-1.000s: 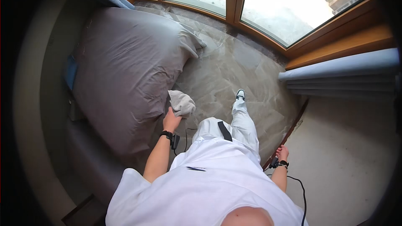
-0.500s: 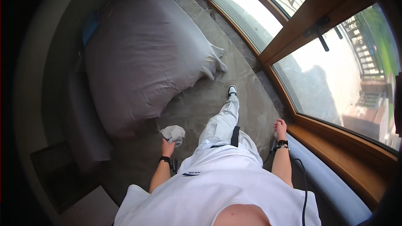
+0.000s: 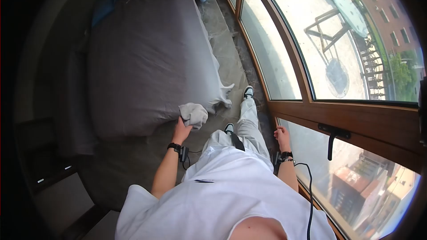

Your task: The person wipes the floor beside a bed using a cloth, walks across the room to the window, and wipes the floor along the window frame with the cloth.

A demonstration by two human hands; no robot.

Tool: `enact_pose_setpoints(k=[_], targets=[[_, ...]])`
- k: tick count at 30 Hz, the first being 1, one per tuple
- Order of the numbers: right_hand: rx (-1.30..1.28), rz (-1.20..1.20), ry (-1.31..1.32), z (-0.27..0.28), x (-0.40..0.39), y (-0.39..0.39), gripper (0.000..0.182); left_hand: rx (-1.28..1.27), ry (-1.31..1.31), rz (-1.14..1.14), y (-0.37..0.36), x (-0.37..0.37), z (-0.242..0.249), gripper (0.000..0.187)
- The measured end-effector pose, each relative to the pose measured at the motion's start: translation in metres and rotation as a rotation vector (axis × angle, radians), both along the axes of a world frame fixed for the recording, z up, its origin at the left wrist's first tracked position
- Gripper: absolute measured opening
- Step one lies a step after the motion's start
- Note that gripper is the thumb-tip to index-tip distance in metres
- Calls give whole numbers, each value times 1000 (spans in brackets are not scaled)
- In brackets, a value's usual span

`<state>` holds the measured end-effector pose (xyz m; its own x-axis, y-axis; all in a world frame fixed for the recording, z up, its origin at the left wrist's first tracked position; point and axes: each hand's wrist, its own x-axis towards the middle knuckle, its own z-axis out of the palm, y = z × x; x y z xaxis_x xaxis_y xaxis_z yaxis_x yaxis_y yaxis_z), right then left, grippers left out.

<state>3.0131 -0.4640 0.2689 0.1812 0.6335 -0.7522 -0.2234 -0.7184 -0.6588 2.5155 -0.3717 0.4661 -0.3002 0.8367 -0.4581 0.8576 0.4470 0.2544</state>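
In the head view, my left hand is closed around a crumpled light grey cloth. The cloth bunches up beyond my fingers, close to the near corner of a bed under a grey sheet. My right hand hangs near the glass door on the right, its fingers loosely bent and holding nothing. Both wrists wear dark bands with small devices, and a black cable runs back from the right one.
A wood-framed glass door with a black handle stands at my right; tall windows continue ahead. Grey stone floor runs between bed and windows. A dark cabinet is at lower left. Outside stands a round table.
I have stepped forward along the bed, and the view has turned so more window shows. The cloth, still in my left hand, is now nearer the bed's corner.
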Motion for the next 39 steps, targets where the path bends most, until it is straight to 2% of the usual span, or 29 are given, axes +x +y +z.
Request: enact_pose_setpoints(k=[3, 6, 11, 12, 16, 19, 24, 27, 31, 35, 39], targets=[[14, 76, 54, -5, 20, 74, 22, 159, -106, -15, 70, 40, -9, 84], [67, 140, 81, -1, 41, 155, 22, 132, -50, 43, 134, 89, 5, 79], [148, 250, 28, 17, 67, 286, 24, 179, -57, 41, 224, 117, 19, 79], [127, 216, 94, 20, 67, 303, 26, 226, -89, 49, 237, 118, 24, 81], [137, 366, 123, 38, 56, 393, 26, 319, -307, 186, 311, 108, 33, 77], [194, 498, 61, 60, 35, 478, 28, 394, -370, 250, 375, 92, 28, 77], [262, 587, -88, 59, -11, 657, 28, 320, -393, 317, 515, 41, 21, 76], [278, 805, -243, 74, -38, 753, 28, 302, -360, 295, 587, 16, 42, 75], [309, 745, -151, 99, -67, 850, 29, 264, -405, 286, 678, -9, 65, 73], [346, 777, -221, 114, -97, 950, 31, 285, -349, 260, 775, -20, 85, 73], [422, 750, -198, 85, -111, 1027, 31, 304, -434, 250, 871, -31, 79, 74]])
